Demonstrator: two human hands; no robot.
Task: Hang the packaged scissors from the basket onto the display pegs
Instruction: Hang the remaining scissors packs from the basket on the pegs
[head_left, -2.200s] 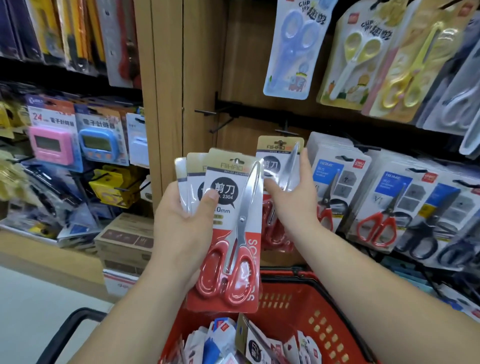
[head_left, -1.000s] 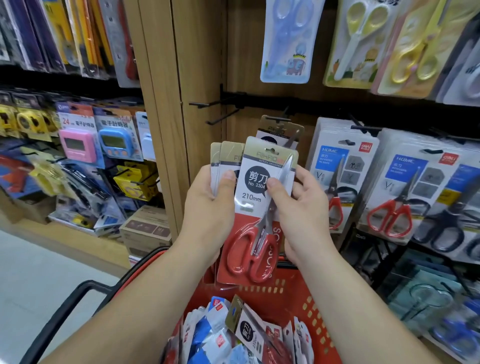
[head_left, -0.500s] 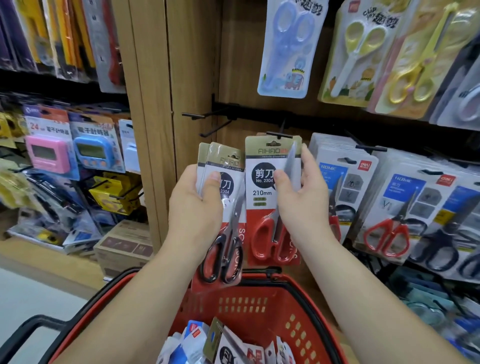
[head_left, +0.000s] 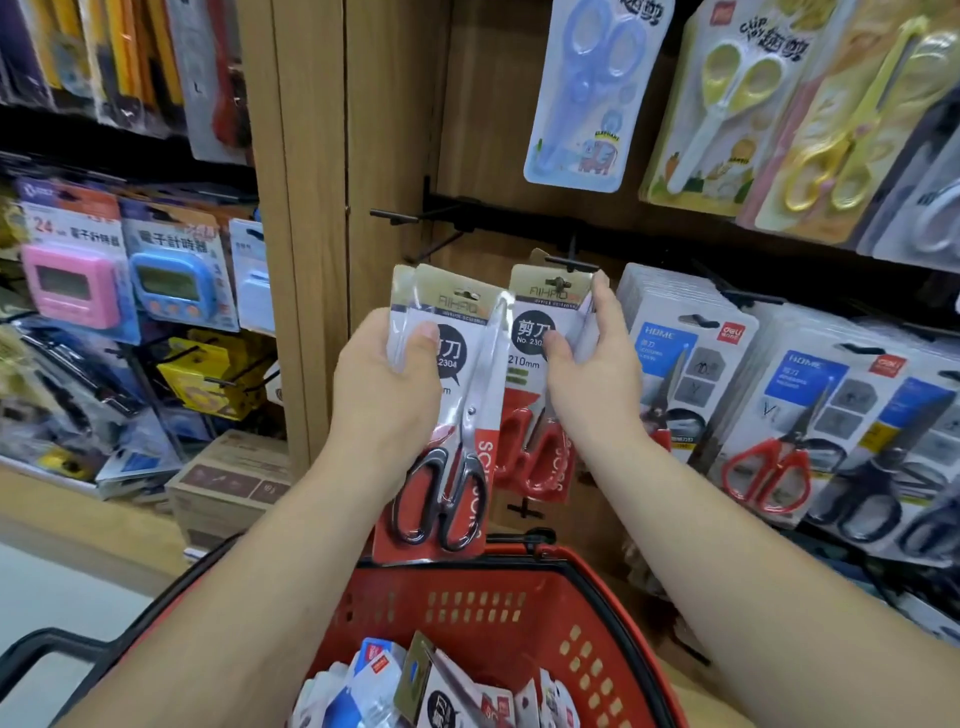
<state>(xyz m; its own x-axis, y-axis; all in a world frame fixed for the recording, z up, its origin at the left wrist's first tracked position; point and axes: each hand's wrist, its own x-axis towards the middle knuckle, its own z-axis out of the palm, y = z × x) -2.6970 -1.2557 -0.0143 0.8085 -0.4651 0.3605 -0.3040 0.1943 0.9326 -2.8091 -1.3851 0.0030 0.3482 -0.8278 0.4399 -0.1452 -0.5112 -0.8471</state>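
Red basket (head_left: 467, 613) sat low before us, more packs inside. Our forearms reached up over it, hands apart. Our left hand (head_left: 384, 395) gripped a stack, thumb across the front black-handled pack (head_left: 457, 415). Our right hand (head_left: 592, 374) pinched the red-handled pack (head_left: 530, 374), thumb in front, its top at the peg (head_left: 571, 262); we couldn't tell if it was threaded.

Red basket (head_left: 618, 613), black-handled scissors (head_left: 441, 499), red-handled scissors (head_left: 535, 457).
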